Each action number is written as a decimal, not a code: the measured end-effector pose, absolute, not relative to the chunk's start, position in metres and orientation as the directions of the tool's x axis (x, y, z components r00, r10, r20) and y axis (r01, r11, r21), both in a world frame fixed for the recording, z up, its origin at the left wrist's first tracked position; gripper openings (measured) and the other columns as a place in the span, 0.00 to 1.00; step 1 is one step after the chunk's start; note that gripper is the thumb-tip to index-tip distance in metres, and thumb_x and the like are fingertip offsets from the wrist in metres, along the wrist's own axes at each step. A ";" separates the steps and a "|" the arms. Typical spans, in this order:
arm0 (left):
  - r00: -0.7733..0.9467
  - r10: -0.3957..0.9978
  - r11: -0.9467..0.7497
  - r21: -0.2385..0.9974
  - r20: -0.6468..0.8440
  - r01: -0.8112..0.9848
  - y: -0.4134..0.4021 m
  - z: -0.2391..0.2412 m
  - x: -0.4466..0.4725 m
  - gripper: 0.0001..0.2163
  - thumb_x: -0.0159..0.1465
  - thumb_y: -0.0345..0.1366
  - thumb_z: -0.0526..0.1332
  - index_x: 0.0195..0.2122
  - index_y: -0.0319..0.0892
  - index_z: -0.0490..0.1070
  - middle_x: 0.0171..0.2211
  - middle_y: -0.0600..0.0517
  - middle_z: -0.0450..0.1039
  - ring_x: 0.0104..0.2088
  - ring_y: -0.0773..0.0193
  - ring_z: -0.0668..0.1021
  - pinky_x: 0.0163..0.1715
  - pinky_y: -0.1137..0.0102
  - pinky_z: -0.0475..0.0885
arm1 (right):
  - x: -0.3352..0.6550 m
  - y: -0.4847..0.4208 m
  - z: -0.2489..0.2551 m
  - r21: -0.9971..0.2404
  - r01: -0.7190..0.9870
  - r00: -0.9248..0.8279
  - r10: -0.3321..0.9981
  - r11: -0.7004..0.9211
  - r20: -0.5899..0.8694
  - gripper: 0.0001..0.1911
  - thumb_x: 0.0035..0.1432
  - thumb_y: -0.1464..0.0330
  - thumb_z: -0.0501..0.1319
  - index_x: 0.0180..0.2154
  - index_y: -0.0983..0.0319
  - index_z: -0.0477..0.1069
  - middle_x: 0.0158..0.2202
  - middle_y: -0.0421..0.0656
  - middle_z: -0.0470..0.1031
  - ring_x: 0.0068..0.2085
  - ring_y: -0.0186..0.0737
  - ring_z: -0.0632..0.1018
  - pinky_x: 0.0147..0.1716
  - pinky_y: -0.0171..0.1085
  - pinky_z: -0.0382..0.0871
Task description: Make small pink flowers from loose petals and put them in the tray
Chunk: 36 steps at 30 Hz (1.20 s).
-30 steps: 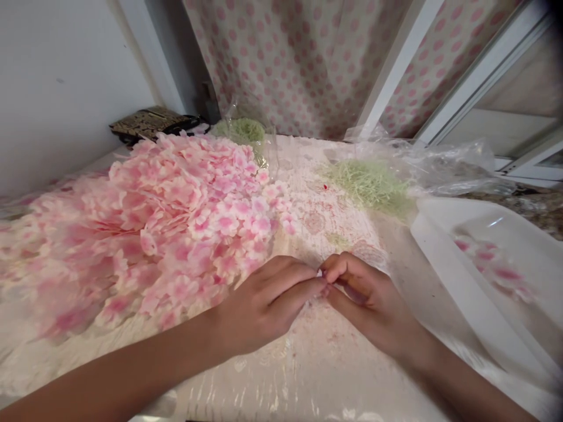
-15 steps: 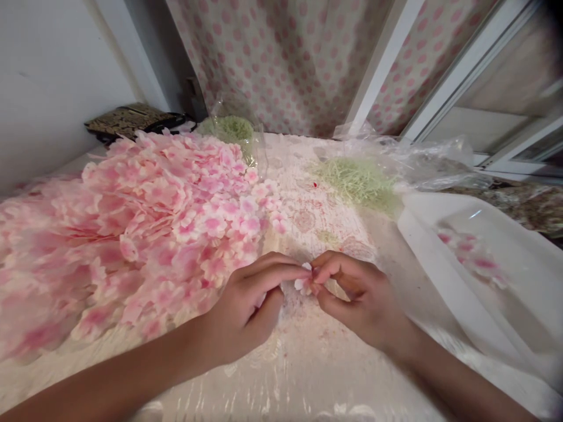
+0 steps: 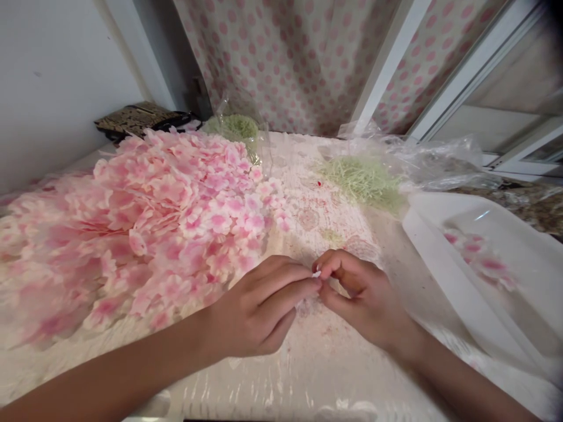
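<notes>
My left hand (image 3: 259, 308) and my right hand (image 3: 358, 296) meet fingertip to fingertip over the lace-covered table (image 3: 308, 363). Both pinch one small pale pink fabric flower (image 3: 315, 274), mostly hidden between the fingers. A big heap of pink and white fabric flowers (image 3: 153, 217) lies just left of my left hand. Loose green stems (image 3: 363, 179) lie on clear plastic behind my right hand.
A clear bag of green stems (image 3: 235, 126) stands at the back. At the right a white tray (image 3: 440, 264) holds a few pink flowers (image 3: 477, 258). A dark patterned pouch (image 3: 136, 117) sits by the wall. A dotted curtain (image 3: 299, 58) hangs behind.
Half a second ago the flower showed between the fingertips; now the fingers have closed over it and my left fingers have stretched forward. The view shifted slightly.
</notes>
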<state>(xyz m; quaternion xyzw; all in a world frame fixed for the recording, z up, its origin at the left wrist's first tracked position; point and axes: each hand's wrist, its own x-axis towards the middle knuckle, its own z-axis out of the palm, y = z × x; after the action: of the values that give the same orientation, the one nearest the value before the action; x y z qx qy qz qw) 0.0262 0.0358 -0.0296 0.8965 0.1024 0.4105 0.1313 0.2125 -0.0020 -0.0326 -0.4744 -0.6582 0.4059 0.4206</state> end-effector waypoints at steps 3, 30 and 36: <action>0.660 0.264 -0.961 0.249 0.703 0.119 0.037 -0.029 0.026 0.17 0.56 0.20 0.53 0.47 0.33 0.65 0.40 0.40 0.71 0.42 0.56 0.74 0.40 0.62 0.75 | 0.211 -0.003 -0.030 -0.948 0.264 -0.183 0.975 0.175 0.129 0.04 0.56 0.73 0.57 0.33 0.58 0.64 0.31 0.38 0.69 0.34 0.33 0.72 0.31 0.33 0.66; 0.738 0.675 -0.703 0.300 -0.004 0.645 0.061 0.002 0.002 0.07 0.63 0.35 0.54 0.35 0.41 0.71 0.33 0.52 0.71 0.36 0.61 0.72 0.39 0.66 0.64 | 0.221 0.004 -0.022 -0.990 0.088 -0.087 0.991 0.110 0.103 0.04 0.56 0.67 0.60 0.34 0.60 0.70 0.27 0.38 0.73 0.29 0.32 0.75 0.29 0.32 0.70; 0.745 0.609 -0.738 -0.149 0.273 0.658 0.101 -0.011 0.034 0.06 0.60 0.29 0.57 0.33 0.40 0.73 0.35 0.47 0.71 0.39 0.53 0.70 0.39 0.61 0.62 | 0.221 0.005 -0.025 -0.989 0.078 -0.124 0.986 0.122 0.111 0.03 0.55 0.68 0.61 0.32 0.61 0.70 0.26 0.38 0.73 0.28 0.32 0.76 0.29 0.33 0.70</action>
<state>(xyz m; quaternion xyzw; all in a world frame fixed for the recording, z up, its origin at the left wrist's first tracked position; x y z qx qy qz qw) 0.0345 0.1014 -0.0110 0.9265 0.3419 0.1033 -0.1187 0.2206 0.0049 -0.0249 -0.4600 -0.5784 0.4770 0.4756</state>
